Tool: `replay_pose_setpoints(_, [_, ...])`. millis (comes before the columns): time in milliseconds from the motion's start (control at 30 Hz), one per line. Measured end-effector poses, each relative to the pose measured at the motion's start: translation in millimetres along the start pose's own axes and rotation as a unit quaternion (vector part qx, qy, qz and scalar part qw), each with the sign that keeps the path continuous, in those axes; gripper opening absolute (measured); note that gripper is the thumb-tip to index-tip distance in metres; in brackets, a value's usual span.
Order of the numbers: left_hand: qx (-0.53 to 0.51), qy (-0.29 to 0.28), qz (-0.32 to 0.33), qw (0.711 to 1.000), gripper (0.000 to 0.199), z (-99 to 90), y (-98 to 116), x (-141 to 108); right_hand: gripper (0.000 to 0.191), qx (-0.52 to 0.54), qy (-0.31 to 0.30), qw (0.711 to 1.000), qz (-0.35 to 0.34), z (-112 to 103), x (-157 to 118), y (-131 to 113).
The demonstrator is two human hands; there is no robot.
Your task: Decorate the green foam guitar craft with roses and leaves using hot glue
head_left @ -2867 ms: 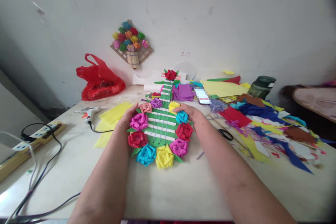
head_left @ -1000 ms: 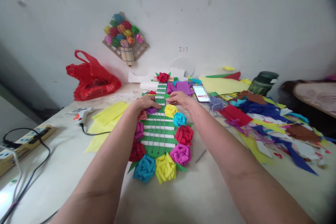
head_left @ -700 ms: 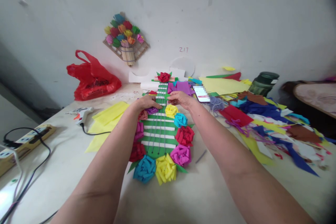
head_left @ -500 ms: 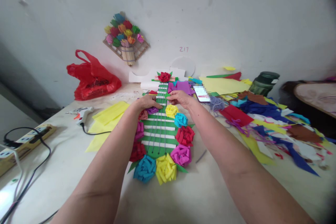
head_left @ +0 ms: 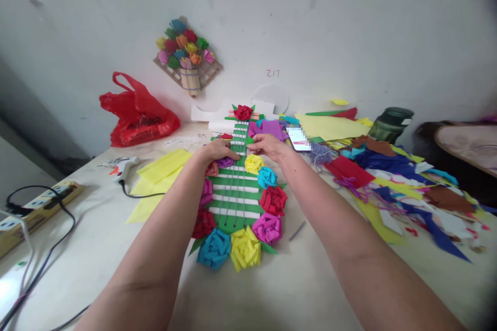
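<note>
Our right-hand grip (head_left: 267,146) is closed to a pinch, thumb against fingertips, on a small green leaf (head_left: 249,140) just beside the neck of a flat green guitar shape with white stripes, thin strings and bright paper roses (head_left: 233,182). Our left-hand grip (head_left: 218,151) rests at the neck's left side, thumb lying across the front; we cannot tell how tightly its partly hidden fingers close. The guitar lies mid-desk (head_left: 252,300), rounded body towards our near edge, red-rose head near the far edge. Towards the desk's left edge we see a white glue gun (head_left: 123,169); towards the right edge, a heap of multicoloured scraps (head_left: 450,200).
</note>
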State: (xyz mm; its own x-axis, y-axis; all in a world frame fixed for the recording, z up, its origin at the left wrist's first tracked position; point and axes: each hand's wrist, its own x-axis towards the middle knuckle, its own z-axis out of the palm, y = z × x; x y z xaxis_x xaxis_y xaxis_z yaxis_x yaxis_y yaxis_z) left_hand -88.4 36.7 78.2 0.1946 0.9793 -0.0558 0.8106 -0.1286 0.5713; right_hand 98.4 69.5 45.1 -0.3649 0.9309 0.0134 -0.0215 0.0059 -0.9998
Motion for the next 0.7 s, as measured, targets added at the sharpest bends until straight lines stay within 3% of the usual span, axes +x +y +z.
replay_pose_setpoints(333, [-0.040,-0.009,0.014,0.999,0.034,0.7,-4.4,2.5,0.034,0.020,-0.008,1.000,-0.010,1.8,-1.8,2.5])
replay_pose_setpoints(700, [-0.017,0.001,0.009,1.000,0.033,0.5,-2.1,3.1,0.034,-0.015,-0.010,0.999,-0.031,4.4,-7.6,-0.6])
